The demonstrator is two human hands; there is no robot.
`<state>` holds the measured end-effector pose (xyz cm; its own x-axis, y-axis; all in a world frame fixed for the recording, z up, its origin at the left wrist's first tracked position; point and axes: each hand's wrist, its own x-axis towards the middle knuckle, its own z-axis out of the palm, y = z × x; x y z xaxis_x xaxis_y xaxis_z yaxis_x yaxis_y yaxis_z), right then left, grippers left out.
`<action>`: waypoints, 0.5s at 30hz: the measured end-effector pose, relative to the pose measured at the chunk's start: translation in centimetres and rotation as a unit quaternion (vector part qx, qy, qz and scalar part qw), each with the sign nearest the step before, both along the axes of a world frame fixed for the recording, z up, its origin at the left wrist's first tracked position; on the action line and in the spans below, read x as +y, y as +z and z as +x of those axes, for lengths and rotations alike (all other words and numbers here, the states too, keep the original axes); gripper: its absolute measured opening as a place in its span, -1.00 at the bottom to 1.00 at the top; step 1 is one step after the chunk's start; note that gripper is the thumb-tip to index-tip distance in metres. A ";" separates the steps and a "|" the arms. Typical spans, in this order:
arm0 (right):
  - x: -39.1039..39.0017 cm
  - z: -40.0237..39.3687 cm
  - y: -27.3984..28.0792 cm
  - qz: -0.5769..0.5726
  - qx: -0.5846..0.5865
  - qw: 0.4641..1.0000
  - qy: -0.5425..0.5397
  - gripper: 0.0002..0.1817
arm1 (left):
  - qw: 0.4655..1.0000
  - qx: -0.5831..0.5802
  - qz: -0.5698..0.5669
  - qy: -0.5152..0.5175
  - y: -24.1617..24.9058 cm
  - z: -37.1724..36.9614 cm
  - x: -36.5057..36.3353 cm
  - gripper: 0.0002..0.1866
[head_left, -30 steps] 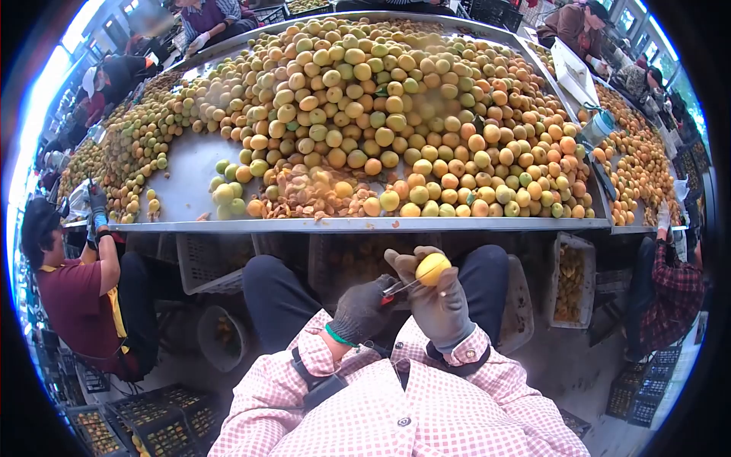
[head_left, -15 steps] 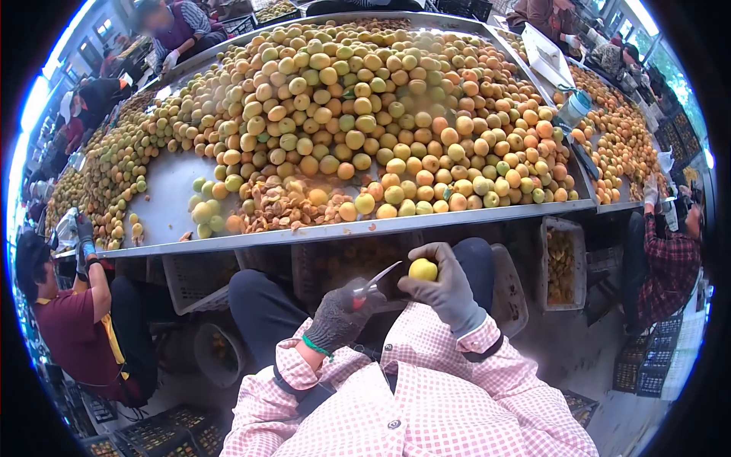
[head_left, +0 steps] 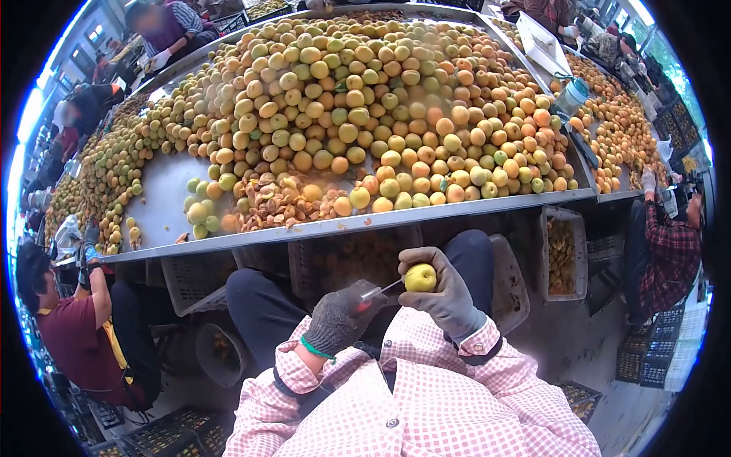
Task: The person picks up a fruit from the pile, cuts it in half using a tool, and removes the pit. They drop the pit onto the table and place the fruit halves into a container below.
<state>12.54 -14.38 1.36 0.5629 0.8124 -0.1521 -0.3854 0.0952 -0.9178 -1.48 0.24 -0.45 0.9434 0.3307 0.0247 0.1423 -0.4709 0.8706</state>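
Note:
My left hand [head_left: 343, 316], in a dark grey knitted glove with a green band at the wrist, grips a small knife [head_left: 371, 294] with a red part on its handle. The blade points right, its tip up against a yellow-green apricot [head_left: 420, 278]. That fruit sits between the thumb and fingers of my gloved right hand [head_left: 448, 295]. Both hands are over my lap, below the table's front edge. Past them, a big heap of apricots [head_left: 335, 114] covers much of the metal table [head_left: 171, 186], with a pile of split, pitted apricot pieces [head_left: 278, 204] near the edge.
Crates of fruit pieces [head_left: 563, 255] stand under the table, and a round bucket [head_left: 221, 354] is on the floor at left. A blue-capped bottle [head_left: 571, 97] and a white tray [head_left: 541, 46] lie along the right-hand divider. People work at both sides and across the table.
The knife blade, apart from the apricot before, now meets it. My right hand has shifted slightly left and down and turned the fruit. The view has tilted a little.

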 end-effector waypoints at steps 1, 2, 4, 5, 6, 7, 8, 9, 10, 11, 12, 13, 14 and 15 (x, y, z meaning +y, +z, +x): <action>-0.2 0.1 -0.3 0.010 0.004 1.000 0.022 -0.43 | 0.999 -0.014 0.042 -0.010 -0.1 -0.1 0.0 -0.78; -0.3 0.1 -0.5 0.021 0.007 0.999 0.043 -0.44 | 0.996 -0.028 0.084 -0.020 -0.2 -0.1 0.1 -0.79; -0.1 -0.1 -0.3 0.042 0.034 0.997 0.048 -0.45 | 0.992 -0.029 0.119 -0.019 -0.3 -0.4 0.2 -0.77; 0.0 -0.2 -0.2 0.063 0.061 0.995 0.053 -0.46 | 0.987 -0.031 0.154 -0.019 -0.3 -0.5 0.2 -0.75; 0.0 -0.3 -0.2 0.062 0.063 0.995 0.053 -0.46 | 0.987 -0.030 0.154 -0.019 -0.1 -0.5 0.1 -0.75; 0.0 -0.2 -0.1 0.075 0.064 0.993 0.071 -0.48 | 0.987 -0.026 0.156 -0.030 0.2 -0.5 0.1 -0.72; 0.1 -0.2 0.0 0.088 0.064 0.990 0.089 -0.50 | 0.986 -0.023 0.158 -0.041 0.4 -0.5 0.1 -0.69; 0.2 -0.2 0.1 0.088 0.065 0.990 0.090 -0.50 | 0.986 -0.022 0.158 -0.040 0.6 -0.5 0.1 -0.69; 0.3 -0.3 0.2 0.109 0.074 0.987 0.095 -0.51 | 0.985 -0.026 0.168 -0.036 0.6 -0.6 0.1 -0.67; 0.4 -0.4 0.3 0.129 0.082 0.983 0.100 -0.52 | 0.983 -0.031 0.177 -0.031 0.7 -0.6 0.1 -0.66; 0.5 -0.5 0.4 0.129 0.083 0.983 0.101 -0.52 | 0.983 -0.031 0.177 -0.031 0.6 -0.6 0.0 -0.66; 0.5 -0.5 0.5 0.135 0.069 0.984 0.095 -0.53 | 0.987 -0.036 0.155 -0.030 0.4 -0.7 -0.1 -0.65; 0.6 -0.6 0.6 0.141 0.055 0.984 0.089 -0.54 | 0.990 -0.041 0.134 -0.030 0.3 -0.7 -0.3 -0.64; 0.6 -0.7 0.7 0.141 0.056 0.984 0.090 -0.54 | 0.990 -0.040 0.133 -0.029 0.4 -0.6 -0.3 -0.64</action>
<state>11.82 -13.74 2.02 0.3983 0.9164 0.0405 -0.5170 0.2608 -0.8153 -2.10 -0.08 -0.03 0.9521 0.2482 0.1789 0.0444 -0.6908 0.7217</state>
